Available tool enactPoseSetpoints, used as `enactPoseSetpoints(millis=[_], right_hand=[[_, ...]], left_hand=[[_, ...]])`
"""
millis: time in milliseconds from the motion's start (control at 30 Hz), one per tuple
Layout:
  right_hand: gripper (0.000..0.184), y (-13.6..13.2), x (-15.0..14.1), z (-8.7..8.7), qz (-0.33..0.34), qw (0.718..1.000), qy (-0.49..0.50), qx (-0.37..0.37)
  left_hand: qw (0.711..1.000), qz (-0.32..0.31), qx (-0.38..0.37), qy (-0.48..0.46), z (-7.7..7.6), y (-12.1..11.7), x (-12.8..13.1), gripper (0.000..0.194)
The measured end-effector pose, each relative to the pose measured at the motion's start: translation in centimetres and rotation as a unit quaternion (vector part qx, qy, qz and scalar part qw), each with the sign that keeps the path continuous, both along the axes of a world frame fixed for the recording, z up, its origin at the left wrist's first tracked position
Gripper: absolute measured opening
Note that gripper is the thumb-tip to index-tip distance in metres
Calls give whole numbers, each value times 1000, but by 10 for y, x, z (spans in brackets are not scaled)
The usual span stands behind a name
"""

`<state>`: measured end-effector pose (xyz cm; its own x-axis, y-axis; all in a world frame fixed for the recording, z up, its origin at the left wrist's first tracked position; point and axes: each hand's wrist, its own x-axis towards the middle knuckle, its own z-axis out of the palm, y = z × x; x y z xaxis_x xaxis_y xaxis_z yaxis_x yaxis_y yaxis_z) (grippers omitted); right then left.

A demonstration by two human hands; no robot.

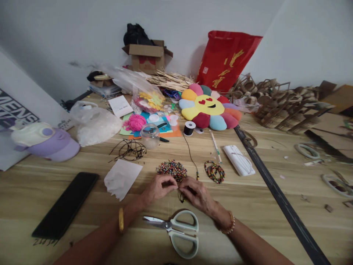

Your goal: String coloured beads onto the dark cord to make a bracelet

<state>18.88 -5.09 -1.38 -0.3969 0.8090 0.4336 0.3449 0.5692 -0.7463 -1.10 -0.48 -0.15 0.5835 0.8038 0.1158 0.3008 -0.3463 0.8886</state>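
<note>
My left hand (162, 187) and my right hand (199, 194) meet fingertip to fingertip over the table, both closed in a pinch. A thin black cord (181, 198) with a small loop hangs below the fingertips; the exact grip on it is partly hidden. Just behind my hands lies a heap of multicoloured beads (172, 168). From a spool of black cord (189, 128) a strand runs down to a few threaded beads (197, 176) beside my right hand. Finished-looking beaded bracelets (214, 172) lie to the right. Scissors (176, 228) with pale handles rest in front of me, blades pointing left.
On the left are a black phone (66, 204), torn white paper (122, 178) and tangled black cords (129, 149). A glass jar (150, 136), pink yarn (135, 122) and a flower cushion (211, 106) stand farther back. Rightward lie a white power bank (238, 160) and a dark strip (275, 187).
</note>
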Motion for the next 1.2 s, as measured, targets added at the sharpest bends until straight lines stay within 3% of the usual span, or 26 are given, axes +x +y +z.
enactPoseSetpoints(millis=[167, 467, 767, 1200], right_hand=[[15, 1, 0, 1, -23, 1000, 3, 1], [14, 1, -1, 0, -39, 999, -1, -1], [15, 2, -2, 0, -40, 999, -2, -5], [16, 2, -2, -1, -38, 999, 1, -5]], left_hand=[[990, 64, 123, -16, -1, 1, -1, 10], [964, 38, 248, 93, -11, -1, -5, 13], [950, 20, 262, 169, -7, -2, -6, 11], [939, 29, 279, 197, -4, -3, -3, 10]])
